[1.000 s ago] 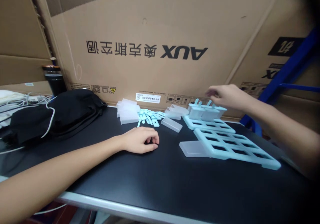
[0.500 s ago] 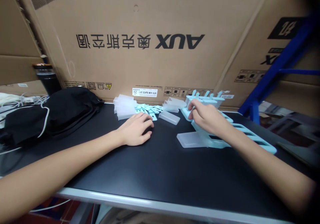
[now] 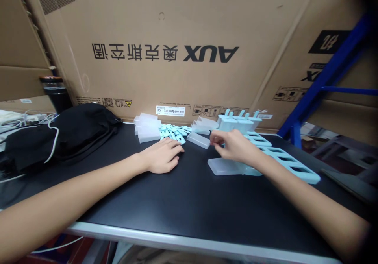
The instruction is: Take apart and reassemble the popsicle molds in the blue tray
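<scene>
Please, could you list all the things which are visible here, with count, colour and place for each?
Cartons: several, brown, behind and left
Frame: one, blue, far right
Tumbler: one, mostly black, back left
Bag: at least one, black, table's left
Cables: several, mostly white, far left
Table: one, black top, centre
Loose sticks: uncounted pile, light blue, back middle
Trays: two, light blue, right side, partly hidden
Translucent cases: several, whitish, left and right of the pile, one by the trays
Capped cases: several, pale blue tops with upright sticks, back right
Left hand: one, bare, before the pile
Right hand: one, bare, at the trays' left end, grip unclear
</scene>
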`<state>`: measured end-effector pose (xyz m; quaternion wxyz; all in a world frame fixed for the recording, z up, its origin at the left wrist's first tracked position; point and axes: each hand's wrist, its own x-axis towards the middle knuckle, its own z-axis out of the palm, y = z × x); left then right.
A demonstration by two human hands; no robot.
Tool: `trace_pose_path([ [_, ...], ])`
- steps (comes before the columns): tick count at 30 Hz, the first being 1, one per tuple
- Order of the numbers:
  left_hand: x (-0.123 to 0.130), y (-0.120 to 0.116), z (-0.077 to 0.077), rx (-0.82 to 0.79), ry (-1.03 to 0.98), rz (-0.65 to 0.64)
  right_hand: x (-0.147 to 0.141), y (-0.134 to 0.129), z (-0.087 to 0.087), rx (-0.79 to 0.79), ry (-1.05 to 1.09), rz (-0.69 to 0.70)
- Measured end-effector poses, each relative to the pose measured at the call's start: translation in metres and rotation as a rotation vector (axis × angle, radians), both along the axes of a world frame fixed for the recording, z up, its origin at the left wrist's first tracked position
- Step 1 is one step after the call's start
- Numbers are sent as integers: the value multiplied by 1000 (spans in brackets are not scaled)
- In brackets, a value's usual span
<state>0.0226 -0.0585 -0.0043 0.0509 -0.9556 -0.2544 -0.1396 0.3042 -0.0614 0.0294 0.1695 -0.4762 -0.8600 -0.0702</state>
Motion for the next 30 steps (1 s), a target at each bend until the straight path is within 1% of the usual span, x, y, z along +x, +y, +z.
trace_pose_path([
  [2, 1, -2, 3, 3, -6, -34, -2, -1, 0, -6, 8, 3],
  [4, 1, -4, 6, 6, -4, -73, -4, -2, -1, -20, 16, -24],
  [7, 2, -7, 9, 15, -25, -87, -6, -2, -2, -41, 46, -67],
  [11, 1, -6, 7, 4, -63, -75, -5, 1, -6, -26, 59, -42],
  [14, -1, -3, 4, -36, -45, -69, -4, 2, -7, 14, 25, -36],
  [17, -1, -3, 2, -62, -34, -76, -2, 4, -7, 7, 23, -23],
  [21, 0, -6, 5, -60, -23, -111, -2, 3, -6, -36, 48, -1],
  [27, -1, -8, 8, -89, -30, -193, -6, 1, -7, 32, 91, -108],
  [30, -2, -8, 7, -153, -72, -219, -7, 7, -13, 49, 50, -75],
])
